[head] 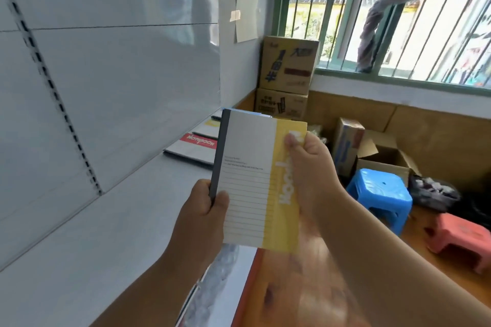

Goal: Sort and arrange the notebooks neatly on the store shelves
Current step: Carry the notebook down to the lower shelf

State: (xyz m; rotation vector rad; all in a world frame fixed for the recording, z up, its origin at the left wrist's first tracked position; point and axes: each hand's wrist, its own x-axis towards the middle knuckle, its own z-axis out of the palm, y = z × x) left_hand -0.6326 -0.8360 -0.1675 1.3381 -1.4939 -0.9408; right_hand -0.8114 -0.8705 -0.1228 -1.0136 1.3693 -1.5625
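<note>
Both hands hold one yellow-and-white notebook (259,180) up above the white shelf (106,233).

Left hand (202,210) curled round the dark spine at the lower left edge, thumb on the front cover. Right hand (308,167) pinches the yellow band near the top right corner, thumb in front, fingers behind. Notebook upright, slightly tilted, clear of the shelf. Beyond the hands, flat on the shelf: a red-banded notebook (196,147), then a yellow-banded one (212,123) farther back. To the right of the right hand: blue stool (380,194), pink stool (459,236), open cardboard box (382,156). Two stacked cartons (288,77) stand behind the held notebook, under the barred window (398,21).
</note>
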